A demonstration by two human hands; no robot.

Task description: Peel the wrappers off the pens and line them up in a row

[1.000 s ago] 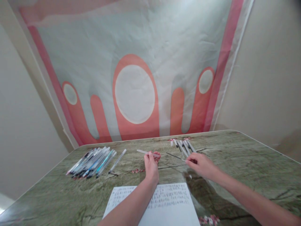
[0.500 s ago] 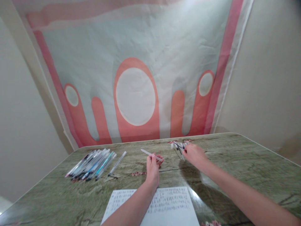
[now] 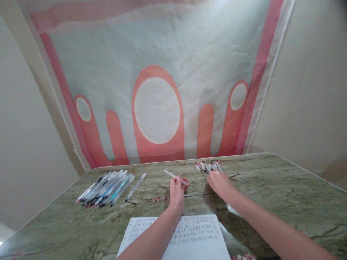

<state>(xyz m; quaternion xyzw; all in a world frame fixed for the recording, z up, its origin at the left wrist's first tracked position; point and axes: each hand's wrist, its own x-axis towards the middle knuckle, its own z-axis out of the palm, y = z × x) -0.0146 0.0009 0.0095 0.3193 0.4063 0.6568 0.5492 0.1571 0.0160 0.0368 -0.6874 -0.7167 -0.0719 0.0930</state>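
Observation:
Above the far side of the paper, my left hand (image 3: 177, 189) is closed around a slim translucent white pen (image 3: 172, 174), which points up and to the left. My right hand (image 3: 220, 182) is at the back right of the table, its fingers curled down at the near ends of a row of short clear pieces with dark parts (image 3: 208, 167), which look like pen caps. The fingertips are hidden behind the hand, so what they hold, if anything, does not show. One clear pen (image 3: 137, 186) lies alone left of my left hand.
A heap of clear, black and blue pens (image 3: 107, 187) lies at the left of the wood-patterned table (image 3: 284, 202). A sheet of paper with handwriting (image 3: 195, 242) lies at the near edge under my left forearm. A pink-and-grey cloth (image 3: 227, 65) hangs behind the table.
My right hand has shifted slightly nearer, and more of the row of short pieces shows beyond it. My left hand keeps the pen in almost the same place.

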